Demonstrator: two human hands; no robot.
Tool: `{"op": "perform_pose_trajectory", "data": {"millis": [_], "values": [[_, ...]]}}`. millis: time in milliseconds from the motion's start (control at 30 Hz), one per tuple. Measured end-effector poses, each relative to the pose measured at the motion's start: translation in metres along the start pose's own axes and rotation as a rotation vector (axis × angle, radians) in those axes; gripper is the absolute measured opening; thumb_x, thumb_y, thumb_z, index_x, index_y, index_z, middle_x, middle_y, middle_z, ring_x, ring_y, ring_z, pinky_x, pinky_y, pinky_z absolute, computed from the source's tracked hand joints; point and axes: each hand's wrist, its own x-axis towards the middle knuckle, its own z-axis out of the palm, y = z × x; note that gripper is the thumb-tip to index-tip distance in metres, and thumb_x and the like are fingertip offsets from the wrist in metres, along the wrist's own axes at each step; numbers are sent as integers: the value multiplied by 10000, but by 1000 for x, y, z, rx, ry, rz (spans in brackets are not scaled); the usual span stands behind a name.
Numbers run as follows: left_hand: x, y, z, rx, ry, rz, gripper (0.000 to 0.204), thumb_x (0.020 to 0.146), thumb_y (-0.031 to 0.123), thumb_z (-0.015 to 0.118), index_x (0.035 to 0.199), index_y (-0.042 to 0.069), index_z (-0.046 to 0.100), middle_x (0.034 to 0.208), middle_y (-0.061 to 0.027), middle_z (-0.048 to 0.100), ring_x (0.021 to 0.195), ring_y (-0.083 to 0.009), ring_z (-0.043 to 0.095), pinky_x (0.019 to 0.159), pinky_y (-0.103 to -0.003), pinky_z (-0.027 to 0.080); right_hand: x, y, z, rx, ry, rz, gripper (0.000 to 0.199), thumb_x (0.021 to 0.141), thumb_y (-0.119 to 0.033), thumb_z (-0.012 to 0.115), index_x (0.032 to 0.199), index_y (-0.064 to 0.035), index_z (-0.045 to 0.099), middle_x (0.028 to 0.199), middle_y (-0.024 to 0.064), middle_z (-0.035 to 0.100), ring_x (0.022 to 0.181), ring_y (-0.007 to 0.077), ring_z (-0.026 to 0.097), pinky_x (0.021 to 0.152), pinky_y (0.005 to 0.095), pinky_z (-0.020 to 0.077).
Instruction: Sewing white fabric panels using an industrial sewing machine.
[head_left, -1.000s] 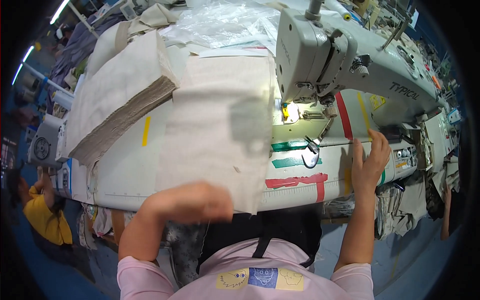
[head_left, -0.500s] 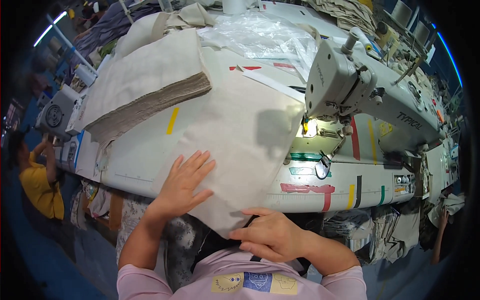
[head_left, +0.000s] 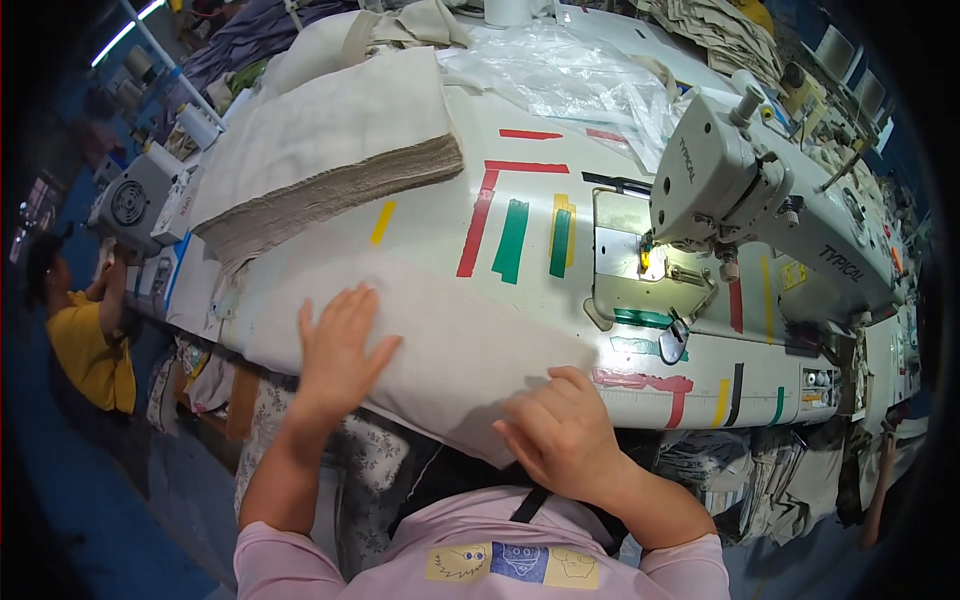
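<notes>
A pale beige cloth panel (head_left: 450,370) lies along the front edge of the white sewing table, one corner hanging over toward my lap. My left hand (head_left: 342,350) rests flat on its left part, fingers and thumb spread. Over the cloth's right end is my right hand (head_left: 560,430), its fingers loosely bent and the thumb apart; no grip on the cloth shows. To the right stands a white sewing machine (head_left: 745,190), its lamp lighting the metal needle plate (head_left: 622,260). At the left is a thick stack of beige cloth (head_left: 330,140).
Coloured tape strips (head_left: 510,240) mark the tabletop. Crumpled clear plastic (head_left: 560,70) lies at the back. Folded fabric pieces (head_left: 785,465) hang below the table at the right. A person in yellow (head_left: 90,345) works at another machine (head_left: 130,205) on the far left.
The cloth panel has swung down from beside the needle area to the table's front edge, uncovering tape strips and the needle plate. My right hand has moved up and right; the left slightly left.
</notes>
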Motion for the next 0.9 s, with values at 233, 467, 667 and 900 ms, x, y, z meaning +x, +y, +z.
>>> {"op": "perform_pose_trajectory", "data": {"millis": [233, 467, 667, 900], "values": [[36, 108, 19, -293, -186, 504, 676, 878, 480, 649, 1465, 203, 460, 1582, -139, 305, 1464, -379, 249, 1108, -695, 144, -29, 23, -13, -130, 135, 204, 341, 773, -94, 747, 1080, -32, 611, 1168, 162, 599, 1118, 350, 569, 1018, 530, 380], [110, 127, 29, -380, -193, 608, 535, 853, 236, 693, 1360, 141, 549, 1431, -138, 492, 1318, -331, 463, 1089, -559, 321, -54, 41, -16, -189, 207, 357, 306, 764, -64, 742, 1043, -40, 619, 1117, 136, 622, 1071, 331, 588, 1021, 513, 375], [230, 142, 55, -449, 87, 856, 226, 752, 75, 664, 977, 50, 668, 1072, -143, 659, 971, -313, 632, 795, -382, 518, -53, 45, -23, -172, 278, 408, 264, 767, -60, 734, 1010, -46, 631, 1074, 119, 637, 1039, 306, 594, 1020, 492, 368], [251, 156, 31, -266, -176, 990, 116, 676, -10, 695, 719, 43, 602, 862, -65, 599, 843, -281, 601, 751, -406, 491, -49, 57, -27, -189, 357, 535, 309, 753, -61, 736, 1042, -34, 631, 1046, 117, 640, 973, 318, 569, 939, 470, 376]]}}
